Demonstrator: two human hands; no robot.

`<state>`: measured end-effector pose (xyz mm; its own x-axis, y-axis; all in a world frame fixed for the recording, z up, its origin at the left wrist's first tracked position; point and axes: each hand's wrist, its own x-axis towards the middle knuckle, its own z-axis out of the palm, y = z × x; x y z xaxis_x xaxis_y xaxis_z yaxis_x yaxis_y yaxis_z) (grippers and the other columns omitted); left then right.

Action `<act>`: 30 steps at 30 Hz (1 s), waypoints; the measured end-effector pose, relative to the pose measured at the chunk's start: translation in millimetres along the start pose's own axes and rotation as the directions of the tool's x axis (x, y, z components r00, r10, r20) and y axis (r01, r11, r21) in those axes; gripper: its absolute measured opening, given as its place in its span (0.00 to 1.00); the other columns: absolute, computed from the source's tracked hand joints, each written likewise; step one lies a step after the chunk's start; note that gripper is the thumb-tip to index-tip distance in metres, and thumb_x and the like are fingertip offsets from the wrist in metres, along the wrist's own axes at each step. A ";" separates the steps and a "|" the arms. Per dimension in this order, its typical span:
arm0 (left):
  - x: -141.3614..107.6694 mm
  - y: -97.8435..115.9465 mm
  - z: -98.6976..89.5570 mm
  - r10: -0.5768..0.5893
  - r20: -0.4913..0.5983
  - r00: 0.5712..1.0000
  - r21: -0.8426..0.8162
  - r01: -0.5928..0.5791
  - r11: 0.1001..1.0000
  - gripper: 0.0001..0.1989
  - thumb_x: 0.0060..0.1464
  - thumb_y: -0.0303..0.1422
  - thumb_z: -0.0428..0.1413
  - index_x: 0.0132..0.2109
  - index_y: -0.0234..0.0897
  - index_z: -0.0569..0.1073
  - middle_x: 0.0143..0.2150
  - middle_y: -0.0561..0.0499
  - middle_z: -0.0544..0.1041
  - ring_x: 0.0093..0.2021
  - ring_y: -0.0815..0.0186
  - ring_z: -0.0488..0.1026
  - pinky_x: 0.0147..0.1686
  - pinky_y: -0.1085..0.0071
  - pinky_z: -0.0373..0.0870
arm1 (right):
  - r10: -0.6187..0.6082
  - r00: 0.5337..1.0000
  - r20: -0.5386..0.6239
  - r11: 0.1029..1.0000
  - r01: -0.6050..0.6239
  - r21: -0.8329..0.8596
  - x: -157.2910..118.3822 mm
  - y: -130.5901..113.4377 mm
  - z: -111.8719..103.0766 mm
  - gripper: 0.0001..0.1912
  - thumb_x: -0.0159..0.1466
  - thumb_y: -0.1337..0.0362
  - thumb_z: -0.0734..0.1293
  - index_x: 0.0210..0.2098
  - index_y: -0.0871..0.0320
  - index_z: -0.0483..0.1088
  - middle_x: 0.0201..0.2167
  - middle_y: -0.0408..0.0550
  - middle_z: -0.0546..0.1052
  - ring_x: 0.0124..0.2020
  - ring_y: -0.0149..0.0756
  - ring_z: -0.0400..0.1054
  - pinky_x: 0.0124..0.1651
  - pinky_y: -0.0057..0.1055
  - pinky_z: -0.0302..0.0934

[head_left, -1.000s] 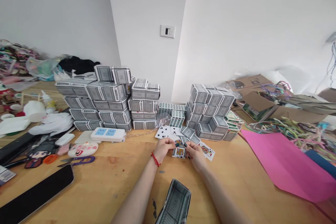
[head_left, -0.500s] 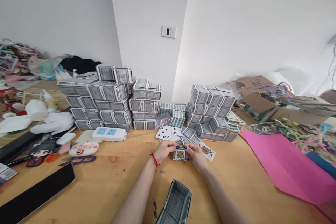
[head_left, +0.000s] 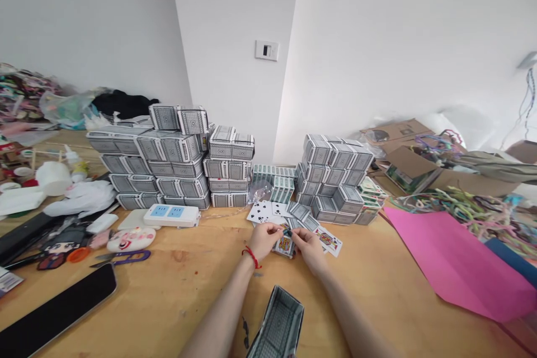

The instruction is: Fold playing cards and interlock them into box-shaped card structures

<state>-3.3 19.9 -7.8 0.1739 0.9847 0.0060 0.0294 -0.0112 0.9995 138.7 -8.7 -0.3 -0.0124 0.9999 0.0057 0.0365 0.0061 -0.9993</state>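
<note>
Between my two hands is a folded playing card [head_left: 284, 245] with a court figure facing me. My left hand [head_left: 265, 239], with a red string bracelet at the wrist, pinches its left upper side. Fingers of my right hand [head_left: 308, 245] close on its right side. Just behind lie loose playing cards [head_left: 260, 212], some face up and some back up. An open box made of cards [head_left: 278, 321] stands between my forearms, nearer to me.
Stacked card-built blocks rise at left [head_left: 176, 148] and right [head_left: 335, 170]. Around them are a power strip [head_left: 172, 216], scissors [head_left: 126, 258], a black phone [head_left: 62, 310], a pink sheet [head_left: 453, 263] and card packs [head_left: 283, 187].
My fingers have shifted slightly on the folded card, and its upper flap shows less than before. The whole view has moved a little, so most things sit slightly further left.
</note>
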 end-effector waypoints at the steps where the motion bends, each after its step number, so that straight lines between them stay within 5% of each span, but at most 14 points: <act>1: -0.2 0.2 -0.1 -0.007 0.009 1.000 -0.006 0.007 1.000 0.13 0.38 0.37 0.56 0.29 0.30 0.75 0.25 0.49 0.74 0.25 0.68 0.68 0.25 0.74 0.62 | 0.007 1.000 0.003 1.000 -0.007 0.002 0.1 -0.2 0.1 0.23 0.46 0.45 0.66 0.24 0.61 0.68 0.15 0.40 0.65 0.14 0.25 0.55 0.17 0.24 0.50; 10: -0.3 -1.4 0.0 0.000 0.015 1.000 0.065 -0.001 0.998 0.11 0.40 0.37 0.54 0.22 0.31 0.69 0.16 0.58 0.62 0.17 0.75 0.57 0.18 0.77 0.52 | 0.030 1.000 -0.001 0.999 -0.030 0.034 2.4 0.6 0.1 0.21 0.47 0.47 0.66 0.25 0.60 0.66 0.14 0.38 0.65 0.11 0.24 0.54 0.14 0.23 0.51; 30: -7.9 5.3 5.6 0.136 -0.133 0.982 0.210 -0.106 0.972 0.10 0.43 0.35 0.52 0.25 0.32 0.73 0.21 0.52 0.72 0.23 0.69 0.66 0.25 0.74 0.61 | 0.058 0.993 -0.108 0.998 -0.061 -0.027 5.8 2.6 5.5 0.19 0.46 0.47 0.66 0.22 0.59 0.66 0.10 0.38 0.66 0.08 0.26 0.56 0.11 0.24 0.50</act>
<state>1.0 11.0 -2.7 0.0436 0.9884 0.1454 0.2165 -0.1514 0.9645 133.2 -3.0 -3.0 0.0974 0.9941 -0.0481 0.0638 -0.0545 -0.9965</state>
